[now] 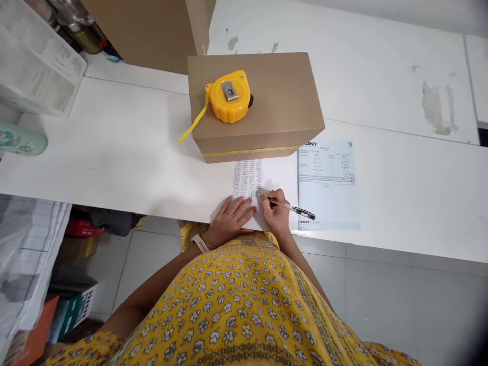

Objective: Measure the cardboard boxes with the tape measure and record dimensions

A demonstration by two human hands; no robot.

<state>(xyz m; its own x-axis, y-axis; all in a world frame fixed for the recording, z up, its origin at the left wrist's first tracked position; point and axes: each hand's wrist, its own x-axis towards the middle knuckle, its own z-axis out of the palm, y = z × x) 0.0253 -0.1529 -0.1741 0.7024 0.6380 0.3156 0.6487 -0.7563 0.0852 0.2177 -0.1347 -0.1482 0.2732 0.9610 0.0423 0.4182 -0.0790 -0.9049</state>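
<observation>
My right hand [276, 212] is closed around a pen [299, 210], its tip on a sheet of paper [280, 175] with columns of small writing. Flat on the lower left of that sheet lies my left hand [232, 217], fingers spread and holding nothing. Just beyond the paper stands a brown cardboard box [282, 96], which hides the sheet's far edge. A yellow tape measure [230, 97] rests on top of the box. Yellow tape [251, 150] runs across the box's near side. To the right is a printed page [330, 198] with a table and a red stamp.
A larger cardboard box [152, 30] stands at the back left of the white table [125, 137]. Further left are a white printed package [38, 61] and a pale green bottle [23, 138]. Below the left edge, several boxes [72, 310] sit near the tiled floor.
</observation>
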